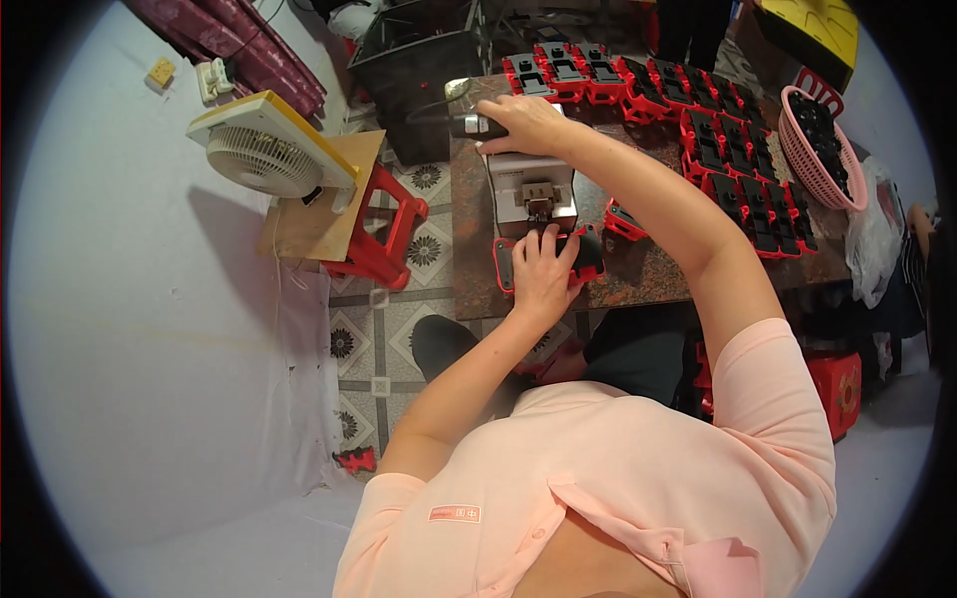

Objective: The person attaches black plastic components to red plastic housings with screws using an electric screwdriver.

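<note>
A small white-and-grey bench machine (510, 189) with a metal fixture on its front stands at the table's left side. My left hand (546, 269) holds a red-and-black plastic part (503, 267) against the machine's near side, its fingers bent over the top and partly hiding it. My right hand (526, 124) reaches across to the machine's far left. Its fingers are closed round a black handle (465, 127) with a metal collar. The underside of the plastic part is out of sight.
Rows of similar red-and-black parts (710, 140) cover the table's far right. One more part (624, 221) lies beside the machine. A pink basket of black pieces (842, 189) sits at the right edge. Left of the table are a fan (261, 159) and a black bin (404, 105).
</note>
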Motion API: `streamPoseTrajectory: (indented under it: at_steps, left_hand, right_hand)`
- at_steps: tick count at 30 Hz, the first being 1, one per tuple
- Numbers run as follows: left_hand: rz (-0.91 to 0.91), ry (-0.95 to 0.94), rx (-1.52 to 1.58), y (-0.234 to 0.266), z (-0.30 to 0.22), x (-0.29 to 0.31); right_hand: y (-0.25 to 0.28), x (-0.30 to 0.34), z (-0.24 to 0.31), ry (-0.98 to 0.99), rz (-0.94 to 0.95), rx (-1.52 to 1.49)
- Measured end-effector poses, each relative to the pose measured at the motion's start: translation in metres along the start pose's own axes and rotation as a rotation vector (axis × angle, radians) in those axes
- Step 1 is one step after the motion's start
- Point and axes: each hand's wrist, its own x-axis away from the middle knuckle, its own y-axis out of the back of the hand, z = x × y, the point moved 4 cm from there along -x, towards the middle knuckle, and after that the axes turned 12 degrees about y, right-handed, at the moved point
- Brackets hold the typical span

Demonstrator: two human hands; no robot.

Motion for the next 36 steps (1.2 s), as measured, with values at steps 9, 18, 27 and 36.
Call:
streamPoseTrajectory:
  at_steps: [9, 18, 27, 36]
  left_hand:
    - [0.017, -0.008, 0.06, -0.005, 0.006, 0.004]
    - [-0.063, 0.05, 0.05, 0.003, 0.016, -0.007]
    - [0.083, -0.39, 0.704, 0.033, -0.017, 0.017]
    - [0.398, -0.551, 0.789, -0.001, -0.058, 0.057]
  right_hand:
    - [0.019, 0.016, 0.028, 0.099, -0.117, 0.207]
    - [0.032, 0.219, 0.119, -0.151, -0.384, -0.314]
    - [-0.037, 0.365, 0.191, -0.794, -0.088, 0.136]
    - [-0.019, 0.429, 0.234, -1.263, -0.077, 0.309]
